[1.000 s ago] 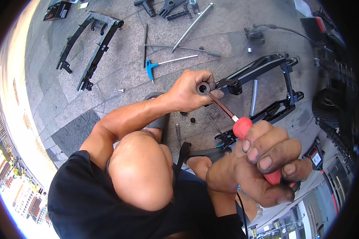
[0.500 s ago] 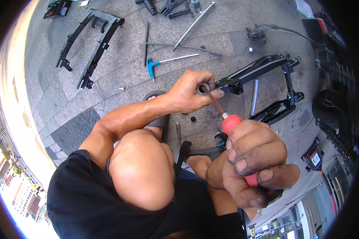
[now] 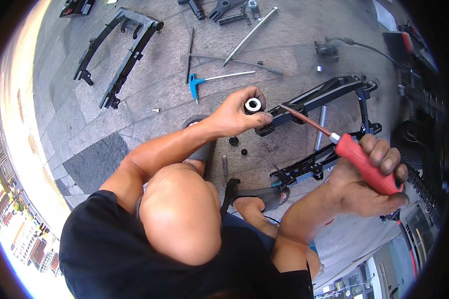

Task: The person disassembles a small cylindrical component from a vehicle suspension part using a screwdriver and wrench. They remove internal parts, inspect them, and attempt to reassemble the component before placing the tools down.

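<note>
In my left hand, thumb and fingers close around a short black round part whose end shows a silver bushing with a hole in it. Whether it joins the black frame behind it, I cannot tell. My right hand grips the red handle of a screwdriver. Its brownish shaft points up and left, with the tip apart from the bushing and in front of the frame. The black two-armed metal frame lies beyond both hands. Below my left hand, a small black ring and a smaller black piece rest on the paving.
A blue T-handle hex key, a long T-shaped wrench and a silver rod lie ahead. Another dark frame sits at far left. A silver tube is beside the nearer frame. Dark machine parts line the right.
The screwdriver has come out of the held part's opening, and my right hand has swung right with it. The bushing's silver end face now shows toward me.
</note>
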### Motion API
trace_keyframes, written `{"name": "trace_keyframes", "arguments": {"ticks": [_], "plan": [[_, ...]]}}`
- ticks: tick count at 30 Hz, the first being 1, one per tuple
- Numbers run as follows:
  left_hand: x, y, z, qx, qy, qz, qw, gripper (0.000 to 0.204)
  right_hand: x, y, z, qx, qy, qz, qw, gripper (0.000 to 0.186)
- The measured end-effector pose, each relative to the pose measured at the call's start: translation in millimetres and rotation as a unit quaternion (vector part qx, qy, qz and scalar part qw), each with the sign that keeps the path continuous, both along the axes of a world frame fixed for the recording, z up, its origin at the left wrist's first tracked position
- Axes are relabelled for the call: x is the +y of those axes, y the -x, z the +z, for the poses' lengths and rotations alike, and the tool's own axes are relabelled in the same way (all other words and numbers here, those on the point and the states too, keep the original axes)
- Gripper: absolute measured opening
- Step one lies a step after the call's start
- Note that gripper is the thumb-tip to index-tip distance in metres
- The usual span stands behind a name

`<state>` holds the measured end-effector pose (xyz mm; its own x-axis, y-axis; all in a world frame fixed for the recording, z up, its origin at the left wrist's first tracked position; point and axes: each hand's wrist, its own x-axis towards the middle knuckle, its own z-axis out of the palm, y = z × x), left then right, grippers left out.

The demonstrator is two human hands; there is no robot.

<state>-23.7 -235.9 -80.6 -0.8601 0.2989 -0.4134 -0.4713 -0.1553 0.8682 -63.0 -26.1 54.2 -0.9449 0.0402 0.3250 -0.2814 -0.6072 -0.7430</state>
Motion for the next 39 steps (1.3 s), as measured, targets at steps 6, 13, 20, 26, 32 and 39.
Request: {"name": "trace_keyframes", "arguments": {"ticks": [6,13,20,26,32,39], "plan": [[-8,-2,1,0.015,-0.138,0.026,0.990,0.028,58,19,-23,-0.063,-0.215,-0.021,0.974,0.048],[-4,10,23,0.021,-0.237,-0.005,0.971,0.047,89,-38,-17,-0.137,-0.517,0.008,0.845,0.055],[3,85,86,-0.025,-0.294,-0.129,0.947,0.040,121,-31,22,-0.188,-0.418,-0.100,0.883,0.059],[46,136,143,-0.027,-0.256,-0.083,0.963,0.028,121,-34,50,-0.219,-0.132,-0.147,0.955,0.049],[91,119,140,-0.144,-0.299,-0.014,0.943,0.042,134,-71,41,-0.217,-0.248,0.003,0.944,0.049],[117,117,144,-0.028,-0.219,-0.021,0.975,0.045,149,-88,48,-0.190,-0.419,-0.050,0.886,0.047]]}}
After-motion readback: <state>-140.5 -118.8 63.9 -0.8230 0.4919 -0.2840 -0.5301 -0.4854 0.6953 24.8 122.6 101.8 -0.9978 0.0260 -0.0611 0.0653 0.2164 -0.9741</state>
